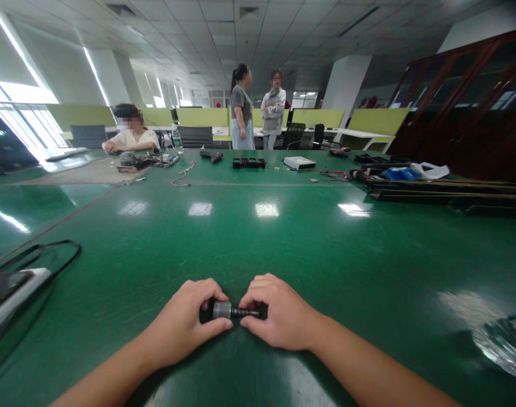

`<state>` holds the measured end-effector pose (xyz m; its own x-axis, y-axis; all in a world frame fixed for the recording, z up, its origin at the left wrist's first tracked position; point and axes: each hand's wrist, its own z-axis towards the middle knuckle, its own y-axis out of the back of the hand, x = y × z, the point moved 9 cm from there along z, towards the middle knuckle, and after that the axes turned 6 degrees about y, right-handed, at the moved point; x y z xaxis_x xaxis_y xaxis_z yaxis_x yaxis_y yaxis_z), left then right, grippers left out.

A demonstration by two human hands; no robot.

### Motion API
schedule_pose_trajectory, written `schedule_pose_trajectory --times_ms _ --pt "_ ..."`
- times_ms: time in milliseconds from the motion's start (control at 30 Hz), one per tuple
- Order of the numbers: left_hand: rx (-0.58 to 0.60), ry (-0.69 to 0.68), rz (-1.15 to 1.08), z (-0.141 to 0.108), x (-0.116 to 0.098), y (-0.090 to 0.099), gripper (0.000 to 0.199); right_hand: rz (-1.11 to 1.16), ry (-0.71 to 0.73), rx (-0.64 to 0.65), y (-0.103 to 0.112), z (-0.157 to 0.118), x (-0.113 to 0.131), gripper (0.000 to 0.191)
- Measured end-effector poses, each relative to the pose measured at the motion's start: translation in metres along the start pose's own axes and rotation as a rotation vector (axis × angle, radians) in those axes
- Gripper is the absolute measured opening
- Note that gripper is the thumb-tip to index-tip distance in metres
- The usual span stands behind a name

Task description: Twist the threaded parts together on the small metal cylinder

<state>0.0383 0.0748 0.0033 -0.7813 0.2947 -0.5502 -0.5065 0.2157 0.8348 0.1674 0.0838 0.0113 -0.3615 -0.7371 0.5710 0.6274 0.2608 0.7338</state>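
Clock directions are taken from the metal part, with twelve o'clock straight ahead of the wearer. The green worktop (258,237) extends across most of the view, its surface lightly scratched and reflecting ceiling lights. A dark wooden cabinet (465,107) stands beyond it at two o'clock. Two standing people (242,110) face each other at twelve o'clock; a seated person (134,138) in a pale top is at eleven. Long black strips (436,189) lie at two o'clock. A white-edged object (24,291), cut off by the frame, lies at nine.

The left hand (194,311) is immediately at nine o'clock, its thumb and forefinger pinching the thick grey end of the part. The right hand (278,311) is at three, fingers curled around the thin shaft; whether they press on it cannot be told. A white box (299,163) lies at one o'clock, a glass object (506,345) at three. The metal part (222,310), smallest of these, lies lengthwise between the hands, shaft towards three; contact with the worktop cannot be determined.
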Motion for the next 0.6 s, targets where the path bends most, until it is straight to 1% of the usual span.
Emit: schedule_pose_trajectory --times_ms 600 --pt "0.035 -0.001 -0.010 0.0001 -0.0005 0.0007 0.019 0.040 -0.021 -0.012 0.0053 0.0002 -0.0044 0.012"
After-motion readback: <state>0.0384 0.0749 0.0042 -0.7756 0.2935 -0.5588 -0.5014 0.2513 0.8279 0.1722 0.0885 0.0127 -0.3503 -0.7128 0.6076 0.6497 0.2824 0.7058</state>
